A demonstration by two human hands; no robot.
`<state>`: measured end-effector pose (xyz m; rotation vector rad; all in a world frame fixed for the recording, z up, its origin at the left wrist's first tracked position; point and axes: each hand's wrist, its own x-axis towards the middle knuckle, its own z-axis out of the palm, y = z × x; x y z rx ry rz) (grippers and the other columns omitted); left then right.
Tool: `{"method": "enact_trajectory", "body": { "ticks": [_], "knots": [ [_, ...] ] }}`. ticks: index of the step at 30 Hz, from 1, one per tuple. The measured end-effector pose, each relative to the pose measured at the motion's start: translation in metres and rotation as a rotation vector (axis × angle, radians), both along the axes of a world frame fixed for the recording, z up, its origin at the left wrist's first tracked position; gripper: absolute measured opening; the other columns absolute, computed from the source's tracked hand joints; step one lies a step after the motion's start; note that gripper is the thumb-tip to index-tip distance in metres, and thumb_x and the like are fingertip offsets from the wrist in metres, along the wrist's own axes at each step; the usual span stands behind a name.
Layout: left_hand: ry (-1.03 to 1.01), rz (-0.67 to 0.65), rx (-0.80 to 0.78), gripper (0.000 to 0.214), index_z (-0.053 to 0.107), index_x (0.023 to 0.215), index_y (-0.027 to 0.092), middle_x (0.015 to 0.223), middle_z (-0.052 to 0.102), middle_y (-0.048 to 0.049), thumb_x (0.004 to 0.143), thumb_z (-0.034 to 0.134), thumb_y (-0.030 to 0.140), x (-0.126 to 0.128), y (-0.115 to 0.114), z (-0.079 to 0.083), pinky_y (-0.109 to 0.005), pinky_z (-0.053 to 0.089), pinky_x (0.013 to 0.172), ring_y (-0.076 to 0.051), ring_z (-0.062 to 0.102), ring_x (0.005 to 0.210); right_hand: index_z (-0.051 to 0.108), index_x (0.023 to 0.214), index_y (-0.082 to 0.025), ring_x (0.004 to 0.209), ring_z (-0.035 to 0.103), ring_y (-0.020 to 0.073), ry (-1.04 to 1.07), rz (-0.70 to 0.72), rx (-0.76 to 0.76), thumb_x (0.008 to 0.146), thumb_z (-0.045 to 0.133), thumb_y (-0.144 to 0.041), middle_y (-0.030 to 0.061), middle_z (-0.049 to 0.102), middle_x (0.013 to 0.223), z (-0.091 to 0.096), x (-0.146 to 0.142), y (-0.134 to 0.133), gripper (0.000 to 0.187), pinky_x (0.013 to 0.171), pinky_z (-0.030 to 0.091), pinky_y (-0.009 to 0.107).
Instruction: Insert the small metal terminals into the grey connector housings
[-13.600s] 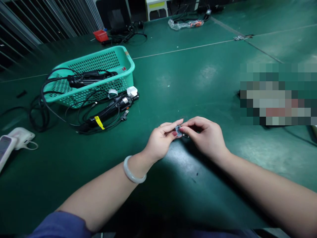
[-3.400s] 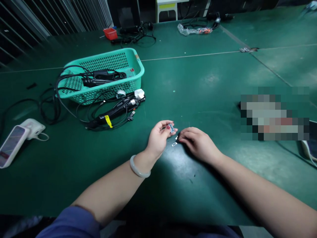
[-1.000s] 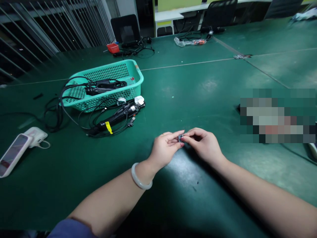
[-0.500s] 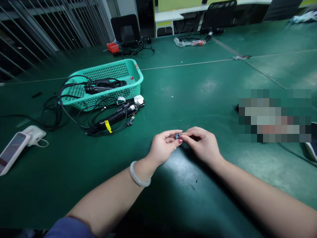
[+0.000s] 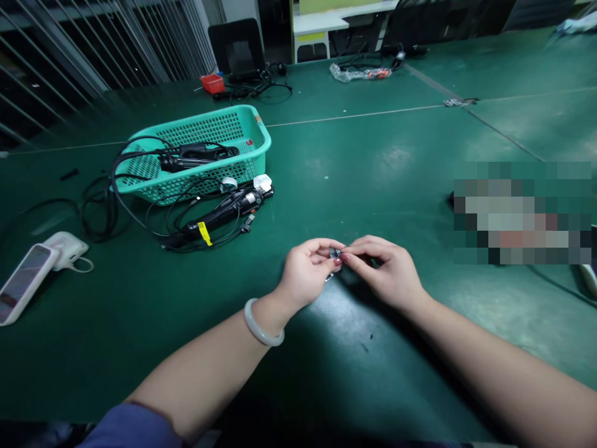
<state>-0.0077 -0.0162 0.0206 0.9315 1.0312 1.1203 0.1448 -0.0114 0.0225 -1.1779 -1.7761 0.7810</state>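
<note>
My left hand (image 5: pixel 308 274) and my right hand (image 5: pixel 385 270) meet fingertip to fingertip low over the green table (image 5: pixel 354 162). Between them sits a tiny blue-grey part (image 5: pixel 334 253), pinched by the thumb and fingers of both hands. Most of the part is hidden by my fingers. A pale bangle (image 5: pixel 261 323) circles my left wrist. A small light piece (image 5: pixel 329 277) lies on the table just under my left hand.
A teal mesh basket (image 5: pixel 219 134) holding black cables stands at the back left. A black tool with a yellow label (image 5: pixel 219 214) lies in front of it. A phone (image 5: pixel 21 283) rests at the left edge. A blurred patch (image 5: pixel 522 211) covers the right side.
My hands have stayed together on the small part, shifting only slightly. Earlier my right hand lay on the table apart from the left; it has since come up to the part.
</note>
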Motion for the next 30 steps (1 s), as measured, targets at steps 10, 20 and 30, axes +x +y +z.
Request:
{"method": "enact_trajectory", "body": {
  "ticks": [10,20,30],
  "knots": [
    [-0.086,0.198,-0.069,0.023,0.064,0.093,0.013,0.08,0.067,-0.0032,0.07,0.066,0.008,-0.002,0.009,-0.01,-0.032,0.052,0.08,-0.013,0.067,0.075,0.073,0.088,-0.022,0.083,0.065,0.0203,-0.314,0.002,-0.04,0.079,0.062,-0.029,0.0048,0.071,0.089,-0.017,0.017,0.009,0.016,0.076,0.052,0.036],
    [-0.102,0.223,-0.086,0.025,0.062,0.099,0.013,0.092,0.067,-0.0053,0.075,0.061,0.007,-0.002,0.009,-0.009,-0.033,0.05,0.089,-0.014,0.068,0.083,0.072,0.088,-0.019,0.087,0.061,0.0212,-0.473,0.033,0.026,0.084,0.058,-0.026,0.0064,0.068,0.089,-0.022,0.013,0.006,0.016,0.081,0.051,0.037],
    [-0.13,0.17,-0.139,0.027,0.062,0.1,0.013,0.088,0.068,-0.0057,0.074,0.062,0.005,0.0,0.009,-0.008,-0.036,0.05,0.088,-0.014,0.067,0.078,0.072,0.092,-0.019,0.084,0.057,0.0231,-0.569,0.061,0.158,0.085,0.058,-0.026,0.008,0.068,0.093,-0.021,-0.003,0.007,0.017,0.08,0.048,0.04]
  ]
}}
